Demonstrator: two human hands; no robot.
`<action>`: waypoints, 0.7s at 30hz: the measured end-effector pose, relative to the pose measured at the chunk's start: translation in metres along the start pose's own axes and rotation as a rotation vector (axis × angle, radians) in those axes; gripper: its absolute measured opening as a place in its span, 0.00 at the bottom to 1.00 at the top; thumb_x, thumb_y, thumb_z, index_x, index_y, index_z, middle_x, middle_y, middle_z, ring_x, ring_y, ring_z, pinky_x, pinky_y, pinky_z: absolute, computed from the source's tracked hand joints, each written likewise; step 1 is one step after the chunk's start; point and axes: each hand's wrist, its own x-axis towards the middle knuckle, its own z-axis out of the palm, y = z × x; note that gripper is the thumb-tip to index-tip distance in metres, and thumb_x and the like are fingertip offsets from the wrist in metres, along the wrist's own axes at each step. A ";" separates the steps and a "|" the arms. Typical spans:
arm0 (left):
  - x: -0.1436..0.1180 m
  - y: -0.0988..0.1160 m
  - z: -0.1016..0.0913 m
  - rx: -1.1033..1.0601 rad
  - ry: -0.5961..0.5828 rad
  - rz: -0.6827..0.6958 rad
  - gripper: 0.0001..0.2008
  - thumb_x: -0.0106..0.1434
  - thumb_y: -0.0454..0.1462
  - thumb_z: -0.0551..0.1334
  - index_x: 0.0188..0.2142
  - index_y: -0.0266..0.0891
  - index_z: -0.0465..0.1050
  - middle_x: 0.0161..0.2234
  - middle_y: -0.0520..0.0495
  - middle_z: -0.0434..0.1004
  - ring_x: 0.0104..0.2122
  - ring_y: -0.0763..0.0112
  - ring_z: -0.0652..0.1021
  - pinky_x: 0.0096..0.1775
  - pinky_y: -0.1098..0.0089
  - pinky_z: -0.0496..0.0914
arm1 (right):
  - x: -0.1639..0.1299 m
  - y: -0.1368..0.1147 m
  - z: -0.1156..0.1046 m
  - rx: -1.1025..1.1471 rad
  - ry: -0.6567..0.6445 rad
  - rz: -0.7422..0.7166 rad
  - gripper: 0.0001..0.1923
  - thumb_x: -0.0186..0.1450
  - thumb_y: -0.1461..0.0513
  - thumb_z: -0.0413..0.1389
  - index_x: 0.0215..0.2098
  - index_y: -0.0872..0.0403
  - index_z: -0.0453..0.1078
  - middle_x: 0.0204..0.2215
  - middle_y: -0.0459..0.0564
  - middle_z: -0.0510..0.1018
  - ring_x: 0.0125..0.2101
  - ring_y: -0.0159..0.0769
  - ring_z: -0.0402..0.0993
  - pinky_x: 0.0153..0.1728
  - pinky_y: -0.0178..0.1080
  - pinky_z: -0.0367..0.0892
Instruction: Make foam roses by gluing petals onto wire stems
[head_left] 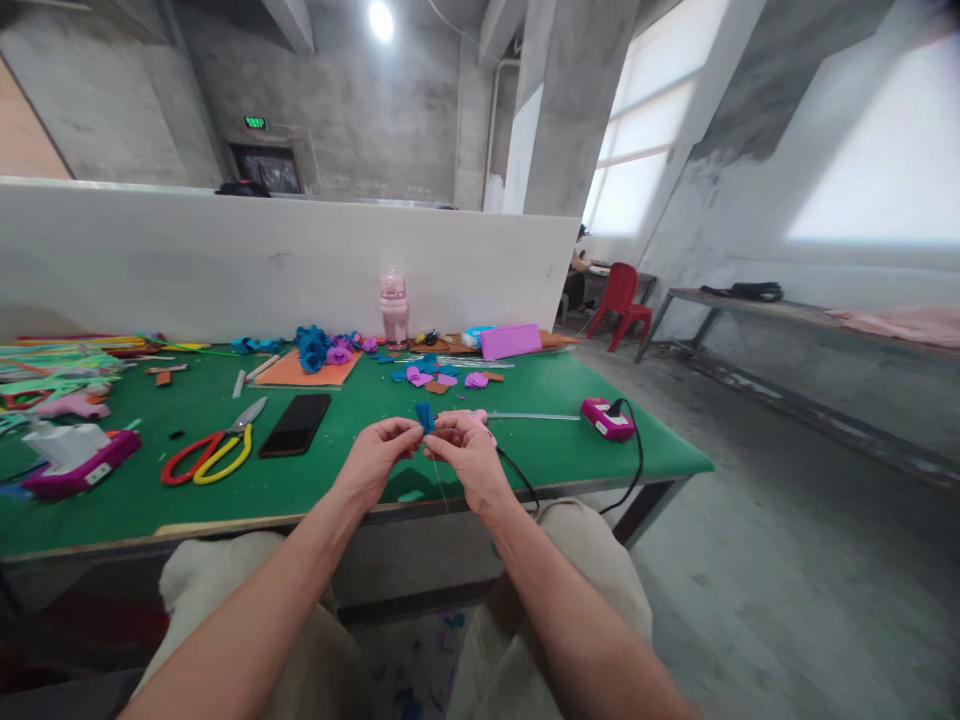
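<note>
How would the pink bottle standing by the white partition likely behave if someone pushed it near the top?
The pink bottle stands upright and is tall for its narrow base, so a push near its cap would probably tip it rather than slide it. The green table cover looks matte, likely adding grip underfoot. Once down, its rounded body might roll toward the purple box.

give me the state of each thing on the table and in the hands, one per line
left hand: pinching the blue piece
right hand: pinching the blue piece from the other side
blue piece: held between both hands, above the table edge
scissors: lying flat, blades shut
phone: face up, screen dark
pink bottle: upright, capped
pink box: cable plugged in
</note>
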 end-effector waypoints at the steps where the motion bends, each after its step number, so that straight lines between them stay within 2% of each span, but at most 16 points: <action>1: 0.000 0.000 0.000 0.002 0.000 -0.005 0.10 0.48 0.40 0.67 0.26 0.35 0.72 0.22 0.51 0.72 0.23 0.77 0.70 0.28 0.75 0.64 | 0.000 0.000 0.000 -0.004 0.000 -0.005 0.12 0.47 0.63 0.62 0.29 0.55 0.67 0.21 0.41 0.73 0.22 0.28 0.71 0.27 0.34 0.69; 8: -0.002 0.003 0.001 0.009 0.034 -0.056 0.12 0.45 0.40 0.68 0.27 0.34 0.73 0.22 0.51 0.72 0.22 0.78 0.69 0.26 0.76 0.62 | 0.003 0.005 -0.002 -0.078 -0.015 -0.088 0.09 0.48 0.64 0.60 0.28 0.54 0.67 0.21 0.41 0.73 0.22 0.29 0.70 0.27 0.34 0.69; 17: -0.002 0.006 0.003 0.060 0.053 -0.063 0.12 0.44 0.39 0.68 0.26 0.34 0.72 0.21 0.52 0.70 0.20 0.80 0.67 0.24 0.77 0.61 | 0.002 0.007 -0.005 -0.431 0.027 -0.258 0.05 0.52 0.65 0.57 0.29 0.54 0.68 0.24 0.45 0.74 0.25 0.33 0.73 0.31 0.37 0.69; 21: -0.002 0.006 0.003 0.054 0.045 -0.064 0.10 0.44 0.38 0.67 0.24 0.34 0.71 0.21 0.52 0.69 0.20 0.79 0.67 0.24 0.77 0.61 | 0.002 0.008 -0.004 -0.495 0.031 -0.289 0.05 0.52 0.65 0.56 0.29 0.54 0.68 0.25 0.45 0.74 0.27 0.33 0.73 0.31 0.37 0.69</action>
